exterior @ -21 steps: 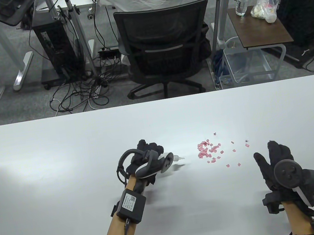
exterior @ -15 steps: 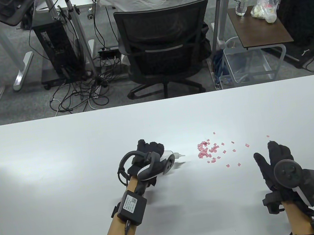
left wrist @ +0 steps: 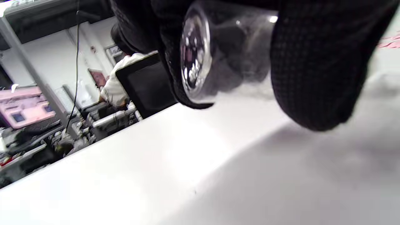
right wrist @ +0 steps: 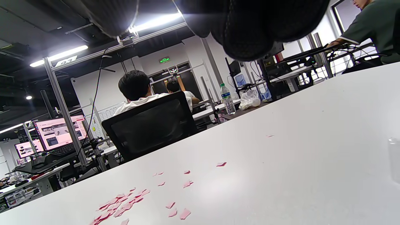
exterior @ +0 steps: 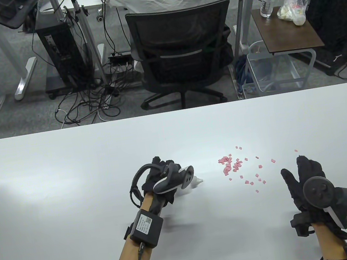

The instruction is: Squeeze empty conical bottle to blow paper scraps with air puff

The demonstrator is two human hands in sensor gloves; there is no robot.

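One conical bottle (exterior: 196, 181); two gloved hands, left (exterior: 162, 178) and right (exterior: 309, 178). Several dozen pink paper scraps (exterior: 232, 167), too small for an exact count. One worktop (exterior: 69, 170).

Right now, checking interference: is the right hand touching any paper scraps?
No: the right hand rests apart from the paper scraps.

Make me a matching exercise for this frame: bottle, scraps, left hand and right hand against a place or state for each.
Things:
1. bottle
2. scraps
3. left hand
4. right hand

Places or states:
A. open, holding nothing, right of the scraps
B. scattered pink on the table
C. gripped, nozzle aimed toward the scraps
D. curled round the bottle

Pairs: 1-C, 2-B, 3-D, 4-A
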